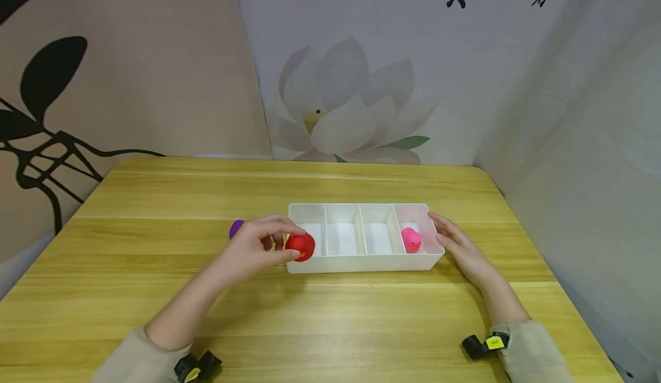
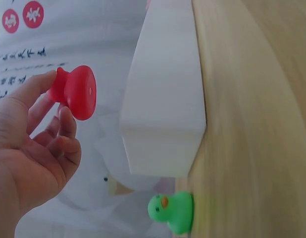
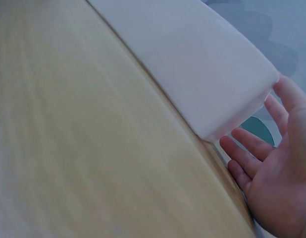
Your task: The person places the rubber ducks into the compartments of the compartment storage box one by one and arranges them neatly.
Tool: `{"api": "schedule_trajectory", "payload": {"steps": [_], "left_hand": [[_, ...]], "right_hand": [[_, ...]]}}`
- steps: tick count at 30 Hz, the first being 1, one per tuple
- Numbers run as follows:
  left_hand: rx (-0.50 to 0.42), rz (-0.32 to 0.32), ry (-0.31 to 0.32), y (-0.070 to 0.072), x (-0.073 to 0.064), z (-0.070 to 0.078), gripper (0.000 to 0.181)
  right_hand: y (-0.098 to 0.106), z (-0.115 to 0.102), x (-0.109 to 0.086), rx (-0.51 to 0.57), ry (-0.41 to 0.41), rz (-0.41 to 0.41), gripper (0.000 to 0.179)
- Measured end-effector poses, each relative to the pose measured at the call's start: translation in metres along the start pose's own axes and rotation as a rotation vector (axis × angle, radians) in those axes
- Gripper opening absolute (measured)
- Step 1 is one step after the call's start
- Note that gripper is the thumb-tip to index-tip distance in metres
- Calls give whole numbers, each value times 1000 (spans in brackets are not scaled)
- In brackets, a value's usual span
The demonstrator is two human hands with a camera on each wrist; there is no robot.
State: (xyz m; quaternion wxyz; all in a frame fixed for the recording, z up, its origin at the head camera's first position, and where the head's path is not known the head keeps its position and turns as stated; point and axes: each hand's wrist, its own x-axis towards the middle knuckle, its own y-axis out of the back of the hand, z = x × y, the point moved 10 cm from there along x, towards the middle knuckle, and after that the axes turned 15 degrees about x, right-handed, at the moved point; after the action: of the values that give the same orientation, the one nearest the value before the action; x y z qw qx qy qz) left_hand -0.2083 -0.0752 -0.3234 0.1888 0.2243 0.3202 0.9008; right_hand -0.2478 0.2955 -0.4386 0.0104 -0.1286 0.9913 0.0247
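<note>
My left hand (image 1: 256,244) pinches a red rubber duck (image 1: 303,245) between thumb and fingertips, over the left end of a white divided box (image 1: 356,265). In the left wrist view the red duck (image 2: 82,93) is held up in the air, its flat base facing the box. A pink rubber duck (image 1: 411,239) sits in the rightmost compartment. My right hand (image 1: 461,249) rests against the box's right end, thumb and fingers extended. Its fingertips are right at that end wall in the right wrist view.
A purple item (image 1: 236,229) shows partly behind my left hand. Past the box's left end, a green rubber duck (image 2: 174,212) stands on the table in the left wrist view. The wooden table (image 1: 330,325) meets printed cloth (image 1: 356,102) at the back.
</note>
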Motion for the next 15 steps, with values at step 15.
{"api": "schedule_trajectory", "payload": {"steps": [15], "left_hand": [[-26, -74, -73, -22, 38, 24, 23]], "right_hand": [[-4, -2, 0, -3, -1, 5, 54]]}}
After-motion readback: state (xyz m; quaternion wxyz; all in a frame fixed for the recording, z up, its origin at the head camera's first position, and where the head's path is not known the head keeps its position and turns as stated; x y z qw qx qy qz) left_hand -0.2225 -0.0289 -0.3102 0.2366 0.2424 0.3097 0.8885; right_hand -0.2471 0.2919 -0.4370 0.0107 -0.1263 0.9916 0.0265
